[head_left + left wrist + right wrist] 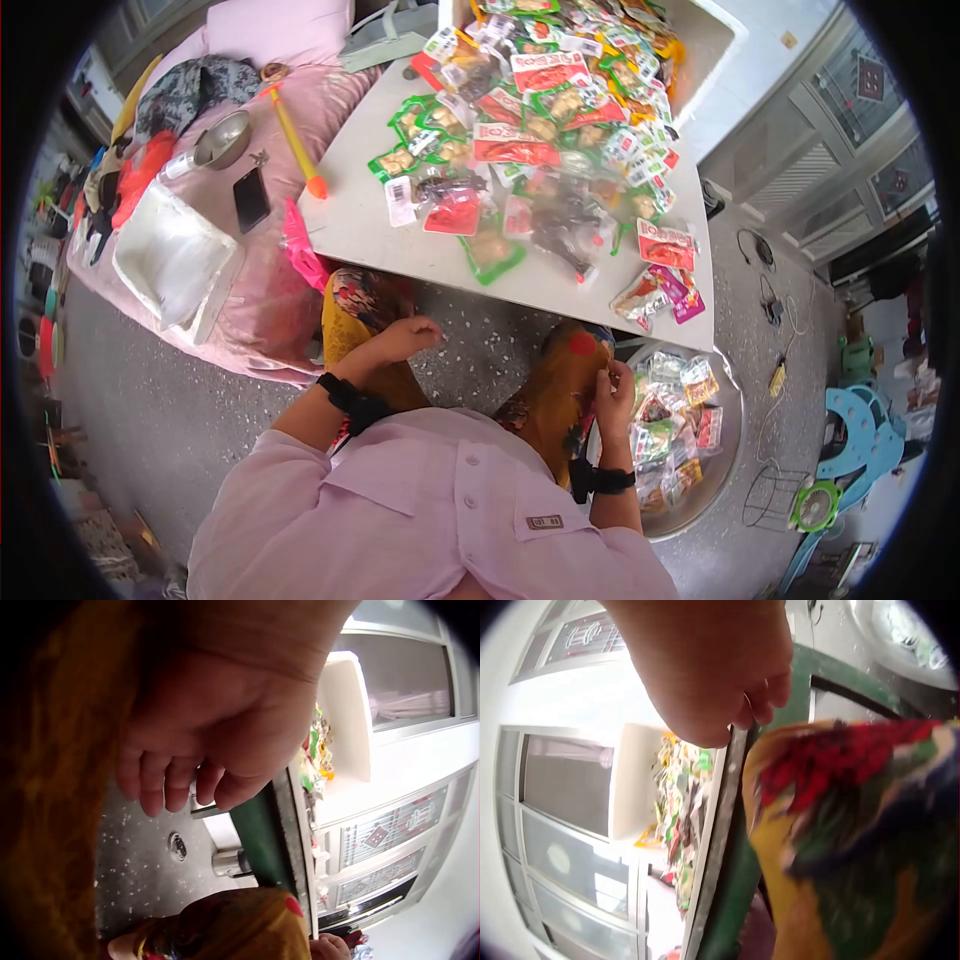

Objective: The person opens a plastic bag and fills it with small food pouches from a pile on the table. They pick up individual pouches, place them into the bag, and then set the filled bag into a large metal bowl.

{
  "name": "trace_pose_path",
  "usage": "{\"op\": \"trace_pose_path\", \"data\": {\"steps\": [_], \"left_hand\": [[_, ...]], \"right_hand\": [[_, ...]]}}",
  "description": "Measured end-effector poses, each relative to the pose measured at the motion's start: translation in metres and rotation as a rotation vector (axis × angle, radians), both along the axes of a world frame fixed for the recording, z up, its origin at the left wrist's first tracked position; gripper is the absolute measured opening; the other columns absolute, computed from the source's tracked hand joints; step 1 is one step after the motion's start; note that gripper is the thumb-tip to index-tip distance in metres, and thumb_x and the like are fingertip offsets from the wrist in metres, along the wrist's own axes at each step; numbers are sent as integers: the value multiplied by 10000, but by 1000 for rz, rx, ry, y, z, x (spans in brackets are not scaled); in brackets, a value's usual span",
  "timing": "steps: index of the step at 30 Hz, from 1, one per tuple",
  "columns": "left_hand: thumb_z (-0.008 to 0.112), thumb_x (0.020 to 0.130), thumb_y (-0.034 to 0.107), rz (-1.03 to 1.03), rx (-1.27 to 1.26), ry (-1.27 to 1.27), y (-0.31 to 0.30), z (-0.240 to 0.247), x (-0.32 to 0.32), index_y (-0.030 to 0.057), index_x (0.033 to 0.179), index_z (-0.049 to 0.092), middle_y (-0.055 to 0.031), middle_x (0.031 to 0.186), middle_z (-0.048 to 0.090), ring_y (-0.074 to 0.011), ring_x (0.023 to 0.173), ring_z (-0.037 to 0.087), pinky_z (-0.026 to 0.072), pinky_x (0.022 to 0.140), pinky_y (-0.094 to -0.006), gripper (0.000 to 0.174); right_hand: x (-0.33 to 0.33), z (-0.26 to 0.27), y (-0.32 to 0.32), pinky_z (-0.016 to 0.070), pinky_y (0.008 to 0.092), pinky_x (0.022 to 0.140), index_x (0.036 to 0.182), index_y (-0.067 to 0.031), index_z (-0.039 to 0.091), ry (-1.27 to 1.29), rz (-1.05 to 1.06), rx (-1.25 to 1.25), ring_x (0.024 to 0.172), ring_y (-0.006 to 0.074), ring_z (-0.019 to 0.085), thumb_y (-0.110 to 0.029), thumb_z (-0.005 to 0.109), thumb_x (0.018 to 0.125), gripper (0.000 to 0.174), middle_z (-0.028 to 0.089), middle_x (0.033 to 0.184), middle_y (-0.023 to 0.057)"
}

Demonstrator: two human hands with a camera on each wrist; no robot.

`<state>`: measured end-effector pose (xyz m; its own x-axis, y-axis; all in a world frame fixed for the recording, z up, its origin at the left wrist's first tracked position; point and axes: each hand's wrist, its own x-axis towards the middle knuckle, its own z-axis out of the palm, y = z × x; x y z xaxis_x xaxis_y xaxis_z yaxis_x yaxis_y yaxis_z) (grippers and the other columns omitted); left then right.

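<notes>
Both hands are away from the packets and hold nothing that shows. The left hand (408,338) hovers over the left thigh, its fingers loosely bent; in the left wrist view the palm and relaxed fingers of that hand (214,720) hang above the speckled floor. By the right knee is the right hand (614,392), between the patterned trousers (570,375) and a metal basin (735,440). Loosely curled fingertips of the right hand (720,675) show in the right wrist view. Sealed food packets (515,150) lie heaped on the white table (400,235).
More packets (655,440) fill the basin at the right. A white box (715,50) stands at the table's far end. On the pink bed at the left are a white foam tray (170,255), a phone (251,199), a metal bowl (224,138) and a yellow-orange stick (295,140).
</notes>
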<state>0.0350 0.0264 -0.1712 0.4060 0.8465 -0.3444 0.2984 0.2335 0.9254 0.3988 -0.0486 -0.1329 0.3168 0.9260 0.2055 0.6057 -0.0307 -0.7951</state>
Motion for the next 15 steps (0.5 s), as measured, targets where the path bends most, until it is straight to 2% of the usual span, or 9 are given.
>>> {"op": "trace_pose_path", "data": {"steps": [1, 4, 7, 9, 11, 12, 13, 15], "left_hand": [[518, 782, 142, 25, -1, -76, -1, 10, -5, 28, 877, 558, -22, 764, 553, -118, 742, 511, 417, 676, -245, 154], [509, 785, 107, 118, -21, -165, -4, 65, -32, 28, 875, 554, -13, 771, 542, -103, 743, 502, 413, 675, -234, 128], [502, 788, 89, 273, 254, -46, -3, 95, -79, 23, 888, 547, -10, 785, 539, -100, 736, 501, 415, 661, -233, 128], [509, 780, 85, 591, 306, 6, -6, 98, -118, 17, 903, 540, -31, 789, 547, -123, 730, 509, 420, 656, -247, 143], [514, 767, 78, 726, 654, 446, -2, 99, -175, 9, 910, 533, -86, 819, 561, -192, 735, 533, 420, 677, -267, 160], [519, 749, 76, 777, 826, 645, -4, 117, -192, 5, 914, 525, -147, 871, 549, -277, 790, 530, 412, 725, -311, 180], [521, 734, 70, 778, 1029, 950, -3, 112, -227, 3, 918, 516, -165, 910, 536, -326, 852, 501, 397, 763, -359, 196], [534, 714, 93, 884, 1023, 1250, -8, 114, -283, -8, 939, 509, -169, 947, 525, -331, 920, 476, 379, 799, -395, 249]], "right_hand": [[-9, -6, 3, 420, 338, 734, 927, -14, 499, -151, 49, 107, 853, 278, 526, -89, 577, 727, 227, 534, 929, 148], [-29, -2, 13, 380, 399, 802, 921, -28, 503, -416, 219, 260, 951, 341, 477, -83, 588, 688, 254, 525, 973, 157], [-38, -5, 14, 369, 433, 809, 898, -37, 510, -537, 198, 244, 967, 347, 466, -84, 595, 654, 263, 523, 981, 144], [-37, -8, 18, 364, 441, 815, 872, -40, 519, -530, 208, 255, 973, 338, 462, -92, 599, 639, 251, 526, 974, 132], [-35, -10, 19, 366, 439, 813, 858, -43, 524, -541, 213, 265, 968, 341, 463, -90, 600, 634, 242, 527, 969, 128], [-36, -10, 19, 365, 438, 816, 856, -46, 526, -563, 203, 278, 962, 341, 465, -90, 597, 632, 239, 527, 960, 123], [-36, -9, 18, 365, 437, 817, 855, -46, 527, -572, 198, 272, 963, 340, 465, -90, 594, 633, 235, 527, 959, 123], [-37, -8, 19, 364, 436, 819, 851, -44, 528, -584, 193, 268, 965, 338, 463, -88, 588, 636, 228, 526, 957, 121]]}}
